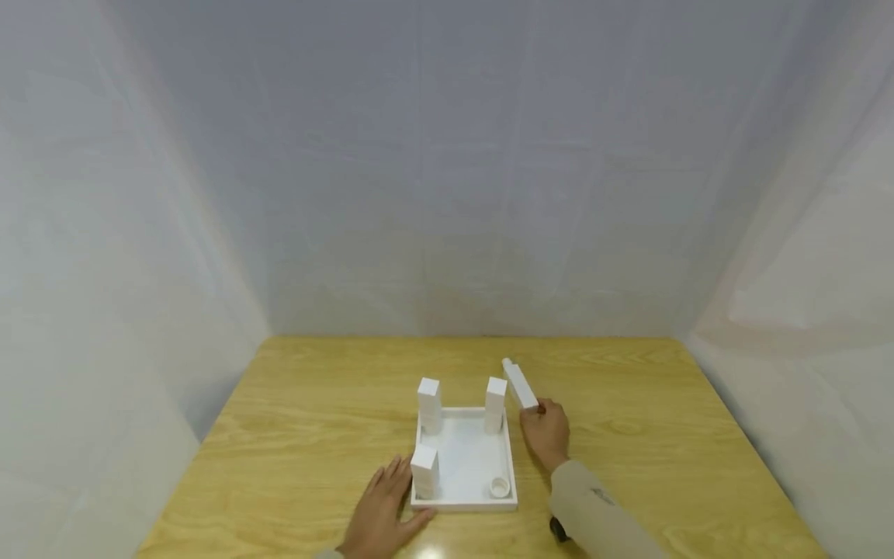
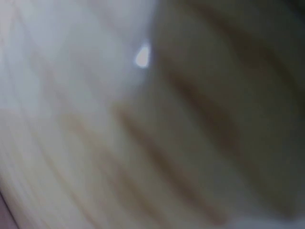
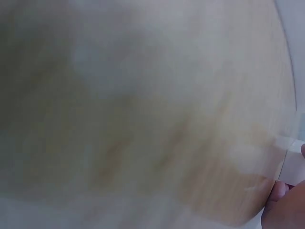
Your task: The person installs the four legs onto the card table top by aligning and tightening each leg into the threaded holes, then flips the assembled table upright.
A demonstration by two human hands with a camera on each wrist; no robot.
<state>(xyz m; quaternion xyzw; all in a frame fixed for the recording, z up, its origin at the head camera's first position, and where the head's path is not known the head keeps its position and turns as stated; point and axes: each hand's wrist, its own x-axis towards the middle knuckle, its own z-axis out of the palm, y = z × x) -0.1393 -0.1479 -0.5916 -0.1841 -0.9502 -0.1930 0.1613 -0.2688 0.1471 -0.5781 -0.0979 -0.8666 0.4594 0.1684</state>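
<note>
A white upside-down tabletop (image 1: 464,458), shallow and rimmed like a tray, lies on the wooden table. White square legs stand upright at three corners: back left (image 1: 429,407), back right (image 1: 495,407) and front left (image 1: 425,472). At the front right corner sits a round white socket (image 1: 499,487) with a hollow centre. My right hand (image 1: 547,432) grips another white table leg (image 1: 521,386) by its near end, right of the tabletop; its round stub points away from me. My left hand (image 1: 380,505) rests against the tabletop's front left corner, fingers extended and thumb along the front edge.
The wooden table (image 1: 314,404) reaches back to a pale sheet (image 1: 447,194), with more sheeting along both sides. A small dark object (image 1: 558,530) shows beneath the right sleeve (image 1: 594,505). The left wrist view holds only blurred wood grain (image 2: 167,157).
</note>
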